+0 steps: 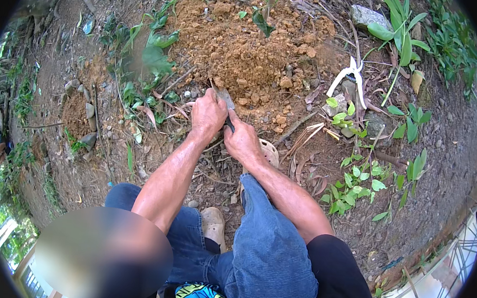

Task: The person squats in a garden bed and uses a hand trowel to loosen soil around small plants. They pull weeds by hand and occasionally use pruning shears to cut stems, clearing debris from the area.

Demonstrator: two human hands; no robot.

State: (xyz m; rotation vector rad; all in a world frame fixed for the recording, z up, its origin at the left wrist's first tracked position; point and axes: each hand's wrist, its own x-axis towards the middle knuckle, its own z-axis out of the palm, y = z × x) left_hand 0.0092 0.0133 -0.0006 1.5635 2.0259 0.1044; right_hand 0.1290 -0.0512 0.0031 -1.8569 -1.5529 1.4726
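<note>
A small hand trowel (225,98) with a metal blade and black handle lies between my hands, low against a mound of loose orange-brown soil (245,61). My right hand (243,140) is closed round its handle. Beside it, my left hand (209,112) is closed at the blade, its fingers partly hidden; whether it grips the blade or something else I cannot tell. A thin plant stem (272,2) with green leaves rises from the top of the mound. White-handled pruning shears (349,80) rest on the ground to the right of the mound.
A pale rock (368,17) lies at the upper right. Leafy seedlings (355,181) grow on the right, vines (157,54) on the left. Stones ring a small soil patch (76,113) at the left. My clogs (214,227) are below. Dry sticks (297,128) lie near my right hand.
</note>
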